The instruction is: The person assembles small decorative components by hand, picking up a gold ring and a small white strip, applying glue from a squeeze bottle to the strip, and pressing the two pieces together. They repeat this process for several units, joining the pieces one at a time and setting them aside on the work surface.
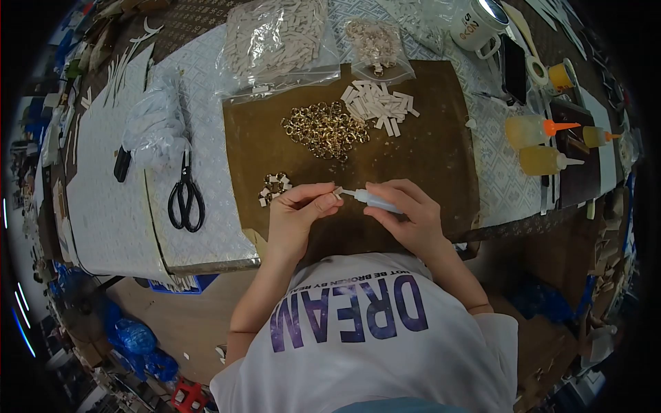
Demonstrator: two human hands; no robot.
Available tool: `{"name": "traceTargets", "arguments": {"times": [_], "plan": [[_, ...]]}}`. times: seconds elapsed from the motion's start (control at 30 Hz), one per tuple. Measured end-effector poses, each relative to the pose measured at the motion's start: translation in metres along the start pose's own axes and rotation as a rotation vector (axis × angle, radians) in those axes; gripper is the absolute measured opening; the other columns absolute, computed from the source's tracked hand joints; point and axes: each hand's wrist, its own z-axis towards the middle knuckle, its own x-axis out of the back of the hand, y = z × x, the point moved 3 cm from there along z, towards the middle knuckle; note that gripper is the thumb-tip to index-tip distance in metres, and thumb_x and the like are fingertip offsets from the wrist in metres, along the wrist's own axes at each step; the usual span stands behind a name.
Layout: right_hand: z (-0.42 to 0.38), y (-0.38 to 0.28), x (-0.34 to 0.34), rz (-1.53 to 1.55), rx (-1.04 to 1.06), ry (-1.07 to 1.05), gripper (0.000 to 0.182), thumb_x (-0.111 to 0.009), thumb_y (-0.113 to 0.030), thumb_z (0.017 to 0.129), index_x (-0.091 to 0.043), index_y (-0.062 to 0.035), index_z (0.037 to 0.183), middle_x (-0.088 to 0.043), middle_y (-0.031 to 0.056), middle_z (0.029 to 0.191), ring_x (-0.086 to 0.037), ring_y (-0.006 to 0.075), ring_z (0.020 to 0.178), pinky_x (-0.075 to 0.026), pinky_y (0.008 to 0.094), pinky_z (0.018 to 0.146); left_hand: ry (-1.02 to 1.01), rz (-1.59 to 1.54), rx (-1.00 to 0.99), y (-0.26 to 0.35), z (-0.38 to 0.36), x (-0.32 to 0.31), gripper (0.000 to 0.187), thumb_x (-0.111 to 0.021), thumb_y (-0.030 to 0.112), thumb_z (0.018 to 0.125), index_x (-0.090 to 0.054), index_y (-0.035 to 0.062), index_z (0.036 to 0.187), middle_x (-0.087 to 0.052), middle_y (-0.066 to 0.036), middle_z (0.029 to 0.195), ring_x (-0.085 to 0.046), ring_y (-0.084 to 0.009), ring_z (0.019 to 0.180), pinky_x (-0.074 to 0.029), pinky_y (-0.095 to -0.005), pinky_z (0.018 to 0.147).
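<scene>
My right hand [406, 213] grips a small glue bottle [377, 202] with a whitish body and a thin nozzle pointing left. Between the thumb and fingertips of my left hand [303, 208] is a small white strip [338, 193]; whether a ring is attached to it I cannot make out. The nozzle tip is right at this strip. Left of my left hand lies a little group of gold rings with white strips [275, 187]. Beyond both hands are a heap of gold rings [326, 131] and a pile of loose white strips [379, 103] on a brown mat [434, 138].
A bag of white strips [275, 38] and a bag of rings [375, 45] lie at the back. Black-handled scissors [186, 203] are on the left. To the right stand a mug [475, 27], a phone [513, 69] and bottles of yellowish liquid [540, 160].
</scene>
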Motion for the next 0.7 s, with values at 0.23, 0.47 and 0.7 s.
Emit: {"name": "traceTargets", "arguments": {"times": [0.23, 0.47, 0.7], "plan": [[0.002, -0.001, 0.001, 0.021, -0.016, -0.026, 0.034, -0.074, -0.006, 0.072, -0.064, -0.0078, 0.105, -0.061, 0.0074, 0.095, -0.061, 0.0172, 0.077, -0.053, 0.0270, 0.061, -0.011, -0.035, 0.020, -0.004, 0.002, 0.002, 0.019, -0.064, 0.000, 0.082, -0.063, -0.0032, 0.101, -0.066, -0.013, 0.094, -0.066, -0.0193, 0.083, -0.055, -0.0272, 0.073], [-0.007, 0.033, -0.003, 0.877, -0.468, 0.065, 0.035, -0.069, -0.003, 0.079, -0.056, -0.0009, 0.112, -0.058, 0.0051, 0.106, -0.056, 0.0132, 0.096, -0.046, 0.0256, 0.083, -0.002, -0.291, 0.186, -0.008, 0.006, 0.009, 0.021, -0.062, 0.003, 0.085, -0.062, -0.0013, 0.105, -0.066, -0.014, 0.096, -0.066, -0.0194, 0.085, -0.056, -0.0251, 0.074], [-0.010, 0.039, -0.008, 0.951, -0.545, -0.026, 0.037, -0.066, -0.003, 0.081, -0.054, 0.0006, 0.115, -0.058, 0.0062, 0.109, -0.055, 0.0122, 0.100, -0.045, 0.0254, 0.086, 0.006, -0.263, 0.195, -0.006, 0.005, 0.006, 0.021, -0.062, 0.004, 0.085, -0.062, -0.0005, 0.105, -0.066, -0.013, 0.096, -0.066, -0.0188, 0.085, -0.056, -0.0248, 0.074]]}}
